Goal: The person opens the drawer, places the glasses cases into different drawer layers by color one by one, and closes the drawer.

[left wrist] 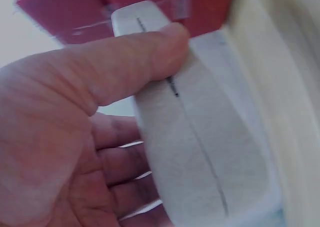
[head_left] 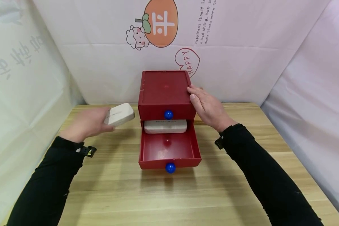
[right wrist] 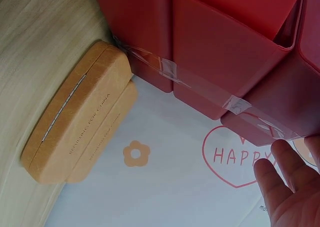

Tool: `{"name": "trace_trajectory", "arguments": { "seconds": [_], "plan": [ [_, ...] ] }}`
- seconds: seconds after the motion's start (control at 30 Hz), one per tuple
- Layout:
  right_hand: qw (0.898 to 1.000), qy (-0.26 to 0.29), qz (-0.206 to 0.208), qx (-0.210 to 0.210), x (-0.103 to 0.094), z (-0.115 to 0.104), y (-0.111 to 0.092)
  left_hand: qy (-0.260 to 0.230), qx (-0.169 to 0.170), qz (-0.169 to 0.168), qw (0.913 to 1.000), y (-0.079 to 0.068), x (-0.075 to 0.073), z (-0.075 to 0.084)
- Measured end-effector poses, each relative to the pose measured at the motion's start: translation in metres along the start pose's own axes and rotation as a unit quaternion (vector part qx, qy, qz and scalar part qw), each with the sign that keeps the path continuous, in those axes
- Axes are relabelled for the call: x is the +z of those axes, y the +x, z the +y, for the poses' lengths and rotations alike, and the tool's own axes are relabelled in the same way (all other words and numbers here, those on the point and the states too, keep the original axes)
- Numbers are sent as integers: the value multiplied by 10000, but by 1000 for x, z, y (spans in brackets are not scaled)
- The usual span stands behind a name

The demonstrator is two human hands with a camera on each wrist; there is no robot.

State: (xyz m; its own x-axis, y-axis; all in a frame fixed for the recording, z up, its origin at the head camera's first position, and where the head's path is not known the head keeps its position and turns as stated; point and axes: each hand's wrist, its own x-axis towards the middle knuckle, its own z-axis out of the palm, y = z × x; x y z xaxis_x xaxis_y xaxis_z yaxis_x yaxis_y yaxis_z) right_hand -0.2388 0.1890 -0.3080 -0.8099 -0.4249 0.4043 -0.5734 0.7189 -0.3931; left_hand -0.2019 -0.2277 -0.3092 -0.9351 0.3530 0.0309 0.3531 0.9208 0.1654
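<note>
In the head view my left hand [head_left: 85, 124] holds a white glasses case [head_left: 119, 114] above the table, left of the red drawer box [head_left: 166, 88]. Up close in the left wrist view, the thumb [left wrist: 167, 49] lies across the case [left wrist: 200, 137], over its dark hinge line, with the fingers on the other side. A second white case [head_left: 165, 126] lies at the back of the pulled-out lower drawer [head_left: 169, 149], partly under the upper one. My right hand [head_left: 210, 108] rests on the box's top right edge, fingers extended.
Two tan glasses cases [right wrist: 80, 122] stand side by side on the table behind the box's right side, against the printed white cloth [right wrist: 165, 187]. Blue knobs [head_left: 170, 168] stick out from both drawer fronts. Clear tape [right wrist: 237, 104] runs along the box's side.
</note>
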Motion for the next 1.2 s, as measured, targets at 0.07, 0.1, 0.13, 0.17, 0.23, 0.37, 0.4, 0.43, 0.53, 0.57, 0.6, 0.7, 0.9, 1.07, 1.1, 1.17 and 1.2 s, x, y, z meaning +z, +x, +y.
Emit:
{"name": "trace_trajectory", "arguments": {
  "seconds": [0.07, 0.1, 0.13, 0.17, 0.23, 0.37, 0.4, 0.43, 0.53, 0.57, 0.6, 0.7, 0.9, 1.07, 1.1, 1.17, 1.2],
  "plan": [
    [10000, 5, 10, -2, 0, 0, 0, 111, 108, 32, 9999, -6, -9, 4],
    [10000, 0, 15, 0, 0, 0, 0, 167, 133, 14, 9998, -9, -12, 6],
    [10000, 1, 23, 0, 0, 0, 0, 224, 161, -8, 9996, -12, -16, 9],
    [10000, -2, 24, 0, 0, 0, 0, 273, 171, -42, 9995, -15, -19, 11],
    [10000, -7, 20, -13, 0, 1, 0, 328, 224, -118, 9991, -20, -24, 15],
    [10000, -24, -11, 8, 0, 0, 0, 323, 381, -215, 9985, -30, -33, 25],
    [10000, -23, -19, 15, 0, 0, 0, 337, 434, -215, 9983, -32, -35, 28],
    [10000, -21, -21, 28, -1, 0, 0, 341, 479, -214, 9980, -34, -37, 32],
    [10000, -19, -33, 35, -1, -1, 0, 418, 635, -212, 9969, -37, -43, 42],
    [10000, -12, -43, 35, -1, -1, 0, 460, 679, -201, 9964, -39, -44, 46],
    [10000, -2, -41, 30, -1, 0, 1, 496, 716, -195, 9960, -40, -46, 49],
    [10000, -2, -51, 18, -1, 0, 1, 562, 810, -148, 9950, -44, -50, 58],
    [10000, -32, -20, 17, 0, 0, 0, 474, 981, -222, 9938, -50, -54, 74],
    [10000, -33, -12, 1, 0, 0, 0, 474, 1171, -153, 9919, -51, -54, 88],
    [10000, -28, -13, 6, 0, 0, 0, 479, 1230, -129, 9912, -51, -53, 91],
    [10000, -24, -13, 4, 0, 0, 0, 464, 1379, -71, 9893, -49, -51, 96],
    [10000, -25, -14, 10, 0, 0, 0, 460, 1429, -57, 9887, -48, -50, 99]
  ]
}}
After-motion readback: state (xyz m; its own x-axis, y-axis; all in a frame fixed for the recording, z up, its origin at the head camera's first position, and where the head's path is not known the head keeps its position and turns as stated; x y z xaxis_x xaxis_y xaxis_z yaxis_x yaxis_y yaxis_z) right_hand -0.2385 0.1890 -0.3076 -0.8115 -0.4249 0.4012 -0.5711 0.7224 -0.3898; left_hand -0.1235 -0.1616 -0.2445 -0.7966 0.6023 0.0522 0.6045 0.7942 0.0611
